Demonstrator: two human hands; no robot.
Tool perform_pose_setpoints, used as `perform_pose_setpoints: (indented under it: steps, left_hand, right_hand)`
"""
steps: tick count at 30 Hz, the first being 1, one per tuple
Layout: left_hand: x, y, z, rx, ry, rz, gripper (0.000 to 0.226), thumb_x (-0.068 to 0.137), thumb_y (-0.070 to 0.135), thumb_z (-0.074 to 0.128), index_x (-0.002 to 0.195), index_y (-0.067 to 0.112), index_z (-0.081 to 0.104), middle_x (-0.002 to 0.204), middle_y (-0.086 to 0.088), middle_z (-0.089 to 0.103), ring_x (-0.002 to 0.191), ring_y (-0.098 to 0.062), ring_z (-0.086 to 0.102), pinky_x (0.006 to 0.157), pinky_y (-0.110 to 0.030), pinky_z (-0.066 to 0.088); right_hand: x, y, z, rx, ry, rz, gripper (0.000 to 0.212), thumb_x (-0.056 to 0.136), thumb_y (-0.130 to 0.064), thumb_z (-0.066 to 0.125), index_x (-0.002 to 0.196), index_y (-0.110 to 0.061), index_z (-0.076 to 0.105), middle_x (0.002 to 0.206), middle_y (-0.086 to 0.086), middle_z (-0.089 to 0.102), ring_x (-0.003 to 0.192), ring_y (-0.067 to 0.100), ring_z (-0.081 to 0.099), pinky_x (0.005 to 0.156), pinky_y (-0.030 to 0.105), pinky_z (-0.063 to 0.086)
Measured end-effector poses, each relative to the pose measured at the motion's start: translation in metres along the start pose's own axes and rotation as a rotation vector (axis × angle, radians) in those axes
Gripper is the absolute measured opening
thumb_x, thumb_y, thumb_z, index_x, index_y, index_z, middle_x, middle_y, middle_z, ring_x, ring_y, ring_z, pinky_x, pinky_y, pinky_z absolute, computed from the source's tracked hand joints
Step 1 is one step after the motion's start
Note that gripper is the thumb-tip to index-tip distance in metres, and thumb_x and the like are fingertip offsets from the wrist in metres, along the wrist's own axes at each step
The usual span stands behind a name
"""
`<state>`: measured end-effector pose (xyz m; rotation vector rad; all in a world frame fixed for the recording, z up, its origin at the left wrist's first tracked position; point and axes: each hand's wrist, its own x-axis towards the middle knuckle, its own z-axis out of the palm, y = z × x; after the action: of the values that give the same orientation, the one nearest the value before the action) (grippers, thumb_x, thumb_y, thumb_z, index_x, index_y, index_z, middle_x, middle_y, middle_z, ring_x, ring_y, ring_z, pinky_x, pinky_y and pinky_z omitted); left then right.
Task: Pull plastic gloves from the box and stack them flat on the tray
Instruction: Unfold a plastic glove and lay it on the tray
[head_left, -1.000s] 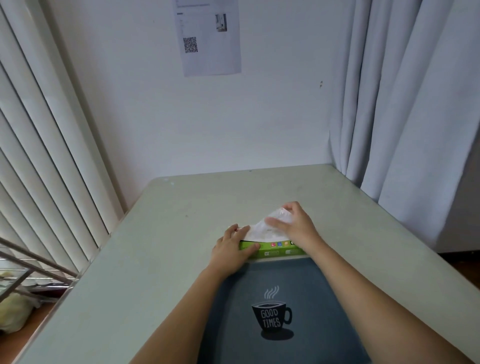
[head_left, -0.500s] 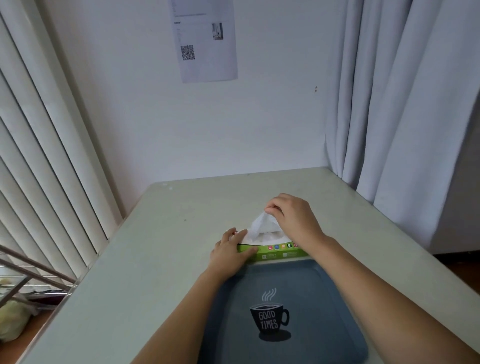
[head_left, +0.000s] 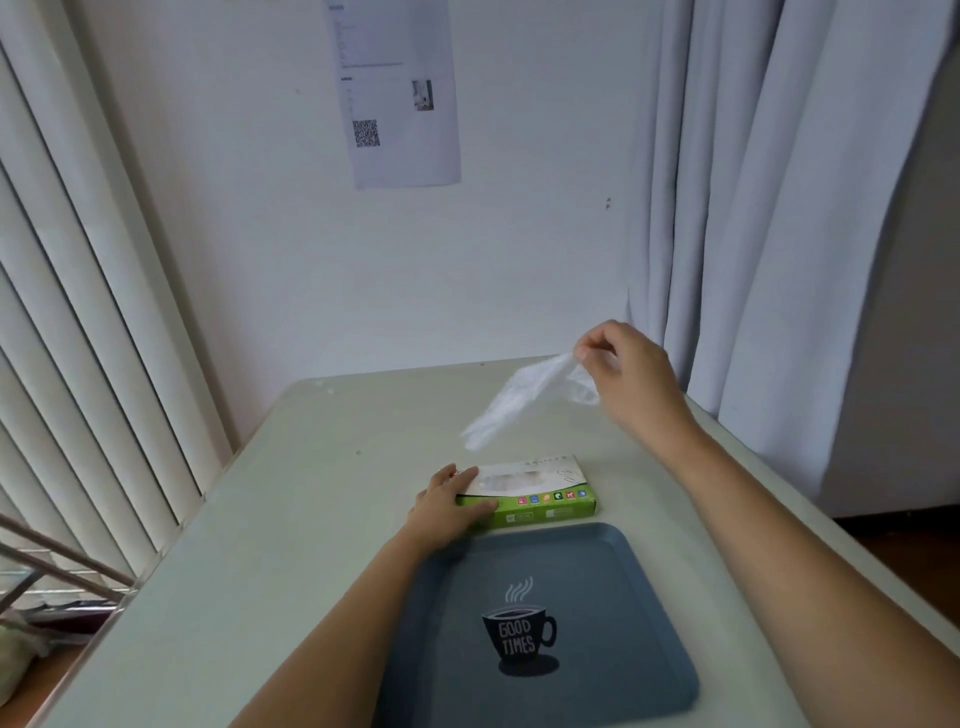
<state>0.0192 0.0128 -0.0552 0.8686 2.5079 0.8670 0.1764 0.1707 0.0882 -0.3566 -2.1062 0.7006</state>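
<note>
Right hand (head_left: 631, 376) pinches a clear glove (head_left: 519, 402) by one end, in the air above the table (head_left: 260, 545), clear of the box (head_left: 540, 493). Left hand (head_left: 449, 506) rests on the box's left end, fingers relaxed. Tray (head_left: 597, 561) lies just before the box.

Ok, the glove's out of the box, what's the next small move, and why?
Probably carry the right hand toward you and lower the glove flat onto the tray. The glove hangs clear of the box from a fingertip pinch, the left hand rests on the box, and the tray holds no glove yet.
</note>
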Motion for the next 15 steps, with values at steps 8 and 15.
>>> perform_pose_setpoints:
  steps: [8,15]
  left_hand:
    - [-0.054,0.051,-0.041,-0.570,0.267,0.180,0.036,0.098,0.029,0.050,0.130,0.013,0.058,0.132,0.000,0.058,0.113,-0.009,0.051,0.073,-0.006,0.038]
    - [-0.132,0.090,-0.026,-0.243,0.127,0.537,0.090,0.060,0.066,0.075,0.138,0.037,0.041,0.126,0.024,0.054,0.118,0.010,0.047,0.096,-0.012,0.039]
  right_hand:
    - [-0.012,-0.021,-0.039,-0.055,-0.333,0.174,0.015,0.092,-0.018,0.057,0.077,-0.020,0.060,0.075,-0.001,0.063,0.062,0.012,0.057,0.048,0.010,0.039]
    - [-0.046,-0.049,-0.035,0.124,-0.477,0.300,0.030,0.097,-0.033,0.053,0.091,-0.006,0.066,0.059,-0.005,0.057,0.031,0.006,0.041,0.038,0.015,0.035]
